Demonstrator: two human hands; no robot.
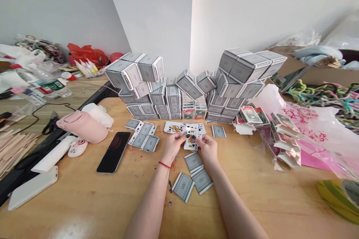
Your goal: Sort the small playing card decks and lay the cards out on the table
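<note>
While 3 patterned cards [202, 180] lie nearby — left hand [175, 143], right hand [209, 147] both pinching face card [191, 143].

A red bracelet [164, 164] circles the left wrist [168, 156]; nails [188, 136] look dark.

Head view, forward and down over hands [174, 145] [209, 149]

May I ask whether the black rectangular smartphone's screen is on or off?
Apparently off: the black rectangular smartphone lies face up, dark and unlit.
</note>
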